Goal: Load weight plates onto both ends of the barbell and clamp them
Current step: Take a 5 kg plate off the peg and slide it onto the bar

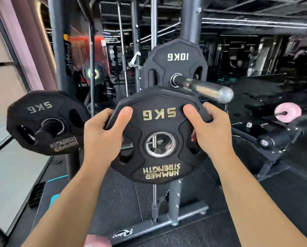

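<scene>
We held a black 5KG plate [159, 136] at the centre of the frame, face toward us, its lettering upside down. Our left hand [102, 138] clenched its left rim, thumb on the face; our right hand [211, 131] clenched the right rim likewise, so each grip was closed on the plate. Just above it, the chrome barbell sleeve [206, 89] pointed toward us, bare in front of a 10KG plate [175, 63] already seated on it. At the left of the frame a second 5KG plate [47, 122] hung on a storage peg [45, 131].
</scene>
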